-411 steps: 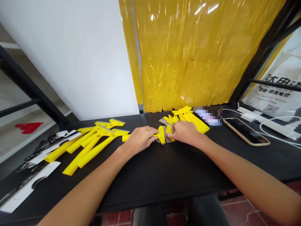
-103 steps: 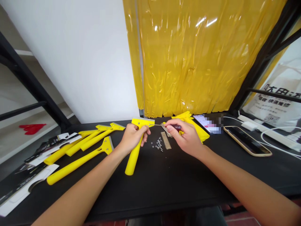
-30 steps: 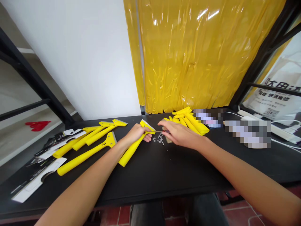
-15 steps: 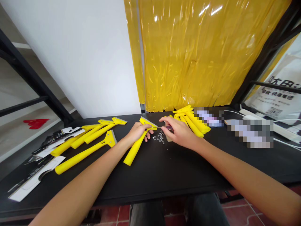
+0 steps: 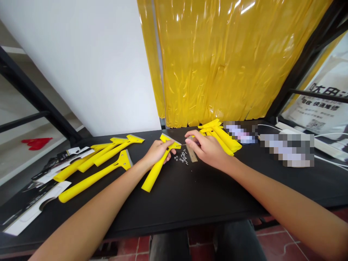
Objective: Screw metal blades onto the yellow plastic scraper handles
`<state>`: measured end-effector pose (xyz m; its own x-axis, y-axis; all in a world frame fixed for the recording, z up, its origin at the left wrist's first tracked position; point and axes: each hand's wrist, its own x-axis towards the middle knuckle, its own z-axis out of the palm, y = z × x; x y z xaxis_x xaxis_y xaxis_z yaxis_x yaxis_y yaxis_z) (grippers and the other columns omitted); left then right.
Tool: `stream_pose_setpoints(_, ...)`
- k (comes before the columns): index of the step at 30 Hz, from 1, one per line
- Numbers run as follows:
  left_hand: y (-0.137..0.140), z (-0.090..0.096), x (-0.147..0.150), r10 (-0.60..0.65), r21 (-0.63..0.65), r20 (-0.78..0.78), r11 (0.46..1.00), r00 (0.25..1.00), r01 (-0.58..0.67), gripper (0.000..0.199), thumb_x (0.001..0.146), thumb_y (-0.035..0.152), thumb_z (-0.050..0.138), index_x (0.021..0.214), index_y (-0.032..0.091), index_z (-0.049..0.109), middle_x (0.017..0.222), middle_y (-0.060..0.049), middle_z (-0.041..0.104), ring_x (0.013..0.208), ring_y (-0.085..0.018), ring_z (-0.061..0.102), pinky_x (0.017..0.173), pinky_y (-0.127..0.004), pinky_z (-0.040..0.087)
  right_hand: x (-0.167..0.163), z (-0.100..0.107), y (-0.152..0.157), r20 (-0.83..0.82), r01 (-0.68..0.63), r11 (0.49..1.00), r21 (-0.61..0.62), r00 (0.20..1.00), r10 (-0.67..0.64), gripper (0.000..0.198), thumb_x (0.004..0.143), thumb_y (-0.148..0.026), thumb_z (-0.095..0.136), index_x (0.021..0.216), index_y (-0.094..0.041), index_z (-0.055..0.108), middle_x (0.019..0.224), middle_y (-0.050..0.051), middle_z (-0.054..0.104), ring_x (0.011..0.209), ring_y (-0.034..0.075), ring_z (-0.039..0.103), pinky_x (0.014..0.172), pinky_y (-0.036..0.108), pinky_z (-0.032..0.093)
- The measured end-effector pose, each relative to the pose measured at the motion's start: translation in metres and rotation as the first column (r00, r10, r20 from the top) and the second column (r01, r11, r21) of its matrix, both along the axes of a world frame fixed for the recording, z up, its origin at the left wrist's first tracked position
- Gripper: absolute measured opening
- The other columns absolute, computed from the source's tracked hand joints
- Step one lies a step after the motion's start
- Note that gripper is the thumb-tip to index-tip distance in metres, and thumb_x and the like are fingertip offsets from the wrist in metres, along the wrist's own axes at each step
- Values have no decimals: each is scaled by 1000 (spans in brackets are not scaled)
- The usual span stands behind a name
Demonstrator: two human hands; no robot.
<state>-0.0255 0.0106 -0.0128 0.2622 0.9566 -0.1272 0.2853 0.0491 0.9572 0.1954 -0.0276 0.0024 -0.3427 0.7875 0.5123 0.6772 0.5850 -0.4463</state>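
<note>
My left hand [image 5: 161, 151] is wrapped round the neck of a yellow scraper [image 5: 153, 177], its thumb near the head and its handle pointing down toward me. In my right hand [image 5: 202, 145] is a thin screwdriver [image 5: 182, 145], pinched between thumb and fingers, with the shaft reaching left to the scraper's head. The fingers mostly cover the screwdriver's handle. Between the hands, small screws and nuts [image 5: 184, 157] lie loose on the black table [image 5: 201, 195]. Partly under my right hand is a flat metal blade strip [image 5: 193, 155].
Several yellow scrapers [image 5: 94, 176] with grey blades lie on the left beside black-and-white cardboard packaging [image 5: 38, 208]. More yellow handles [image 5: 223, 139] are piled behind my right hand. At the right are blurred-out items [image 5: 286, 148] and white cables [image 5: 330, 164]. A yellow plastic curtain [image 5: 217, 65] hangs behind.
The right hand has shifted slightly and the blade strip beneath it shows more. The screwdriver still reaches the scraper's head. My view has moved a little.
</note>
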Motion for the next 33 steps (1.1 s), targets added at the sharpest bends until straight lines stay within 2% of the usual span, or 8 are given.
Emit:
stream_pose_setpoints(5, 4, -6, -1, -30, 89, -76, 995, 997, 37, 50, 91, 53, 57, 66, 13, 72, 40, -3, 54, 34, -12, 46, 40, -25, 35, 1, -2, 2, -17, -35, 999, 29, 999, 35, 37, 96, -28, 47, 132, -23, 49, 82, 1, 65, 69, 17, 60, 64, 28, 40)
stream_pose_setpoints(11, 3, -7, 2, -63, 136, -73, 988, 995, 72, 45, 90, 50, 58, 76, 11, 75, 72, -9, 74, 38, -10, 50, 42, -26, 40, 3, 2, 0, -4, 7, 1000, 29, 1000, -7, 31, 99, -40, 44, 122, -24, 56, 79, 1, 66, 65, 17, 59, 64, 30, 39)
stream_pose_setpoints(18, 0, -5, 3, -26, 140, -64, 990, 998, 35, 49, 92, 49, 56, 66, 11, 74, 49, -5, 62, 36, -11, 48, 44, -26, 37, 2, 2, 0, -33, 1, 995, 99, 999, 2, 33, 89, -23, 53, 122, -23, 59, 89, 3, 68, 75, 18, 63, 70, 30, 43)
stream_pose_setpoints(22, 1, -7, 2, -12, 136, -41, 991, 999, 18, 49, 91, 52, 57, 72, 11, 76, 65, -9, 72, 39, -11, 49, 44, -27, 39, 3, 2, 1, 2, -1, 998, 55, 1000, 1, 23, 98, -34, 47, 106, -23, 66, 85, 3, 71, 73, 18, 65, 69, 31, 43)
stream_pose_setpoints(25, 1, -7, 1, -5, 126, -40, 992, 999, 10, 48, 91, 50, 57, 73, 10, 76, 70, -11, 74, 39, -11, 49, 44, -27, 39, 2, 2, 1, -9, -26, 999, 20, 1000, 26, 27, 98, -33, 47, 119, -23, 61, 77, 1, 68, 64, 17, 61, 61, 29, 40)
stream_pose_setpoints(28, 0, -5, 2, -2, 124, -35, 992, 999, 7, 47, 91, 49, 57, 72, 10, 75, 64, -9, 72, 38, -11, 49, 43, -26, 37, -1, 3, -2, -2, -70, 993, 96, 997, 71, 33, 92, -26, 53, 124, -23, 60, 95, 4, 70, 74, 17, 63, 68, 28, 44)
stream_pose_setpoints(30, -2, -3, 3, 6, 121, -35, 993, 999, -1, 47, 92, 48, 57, 70, 10, 75, 59, -7, 69, 38, -11, 49, 44, -26, 37, -3, 4, -4, 39, -92, 987, 131, 995, 87, 26, 93, -25, 53, 116, -24, 64, 101, 5, 70, 82, 17, 64, 73, 28, 44)
stream_pose_setpoints(33, -5, 1, 4, 16, 110, -51, 994, 999, -10, 46, 92, 46, 57, 68, 11, 73, 53, -6, 65, 38, -11, 48, 45, -25, 37, -3, 4, -4, 89, -69, 995, 69, 994, 63, 22, 99, -34, 48, 102, -25, 68, 88, 2, 71, 77, 17, 64, 69, 28, 42)
